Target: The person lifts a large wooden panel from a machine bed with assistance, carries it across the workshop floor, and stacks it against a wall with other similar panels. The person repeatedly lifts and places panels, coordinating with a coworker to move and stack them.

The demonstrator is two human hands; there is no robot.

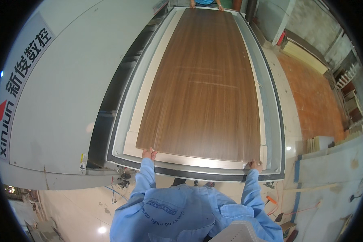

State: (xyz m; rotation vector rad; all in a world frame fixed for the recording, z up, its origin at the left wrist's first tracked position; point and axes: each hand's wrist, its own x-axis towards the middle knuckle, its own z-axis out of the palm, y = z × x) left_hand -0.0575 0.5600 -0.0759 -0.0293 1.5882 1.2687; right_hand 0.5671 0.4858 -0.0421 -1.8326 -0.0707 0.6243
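Pale stitched fabric (236,234) is seen closest, at the lower edge, over the blue work shirt (161,218). Brown wood-grain panel (201,105) is laid lengthwise within the long tray (275,121), above a pale board (146,97) that is exposed along both sides. Full contact between the two can't be confirmed from this angle. Light streaks are visible across the middle of the top face.

Near edge is gripped by both hands: left hand (149,153) just in from the left corner, fingers clamped on the edge; right hand (255,164) at the right corner, fingers clamped there too. Undersides of both grips are hidden. Pale cross strip (193,161) is exposed between the hands, just beyond the near edge.

Far edge is met by a co-worker's hands (192,5), set apart, near the corners; their fingers are too small to read. Only a bit of blue top (205,1) is shown between them.

Left side is filled by an off-white machine housing (76,68). On the right, an orange-brown floor area (310,97) is bordered by stacked boards (306,54). Orange-handled tool (271,199) is seen low on the right, near the right sleeve (252,189).
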